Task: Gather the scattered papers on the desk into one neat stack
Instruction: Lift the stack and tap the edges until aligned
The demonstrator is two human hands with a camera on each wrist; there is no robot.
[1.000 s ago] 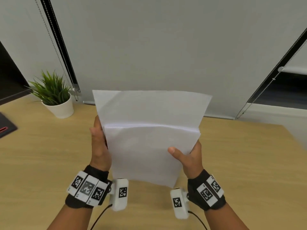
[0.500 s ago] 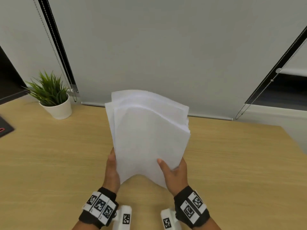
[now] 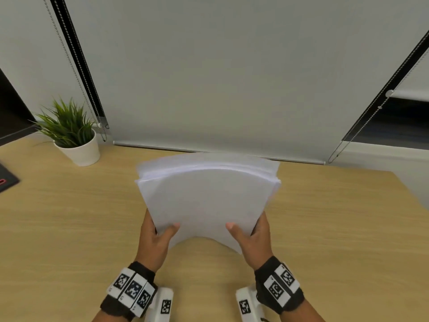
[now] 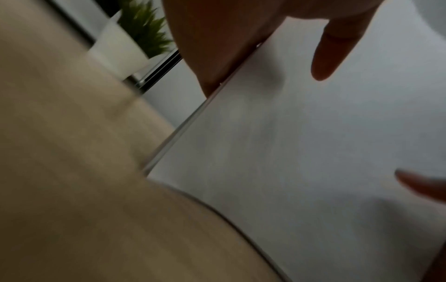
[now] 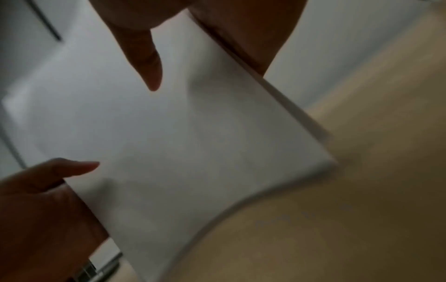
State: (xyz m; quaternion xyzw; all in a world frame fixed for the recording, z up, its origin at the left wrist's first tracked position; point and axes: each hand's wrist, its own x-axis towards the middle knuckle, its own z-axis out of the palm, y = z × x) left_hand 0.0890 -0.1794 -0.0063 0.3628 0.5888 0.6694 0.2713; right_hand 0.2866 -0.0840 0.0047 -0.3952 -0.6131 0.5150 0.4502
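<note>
Above the wooden surface (image 3: pixel 69 228), the head view shows the left hand (image 3: pixel 154 240) and right hand (image 3: pixel 251 239) each pinching a near corner of the gathered papers (image 3: pixel 206 201); far edges remain fanned, so squaring and setting down are judged outstanding. Only this view shows those edges and the potted plant (image 3: pixel 74 135) far left. The left wrist view adds the left edge (image 4: pixel 193 118). The right wrist view shows the bowed near edge (image 5: pixel 231 209).

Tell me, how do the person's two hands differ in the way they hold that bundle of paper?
The left hand takes the papers at their left edge; the right hand takes the right edge. The left thumb points up and right across the front sheet, the right thumb up and left. Both grip near the bottom, thumbs in front.
</note>
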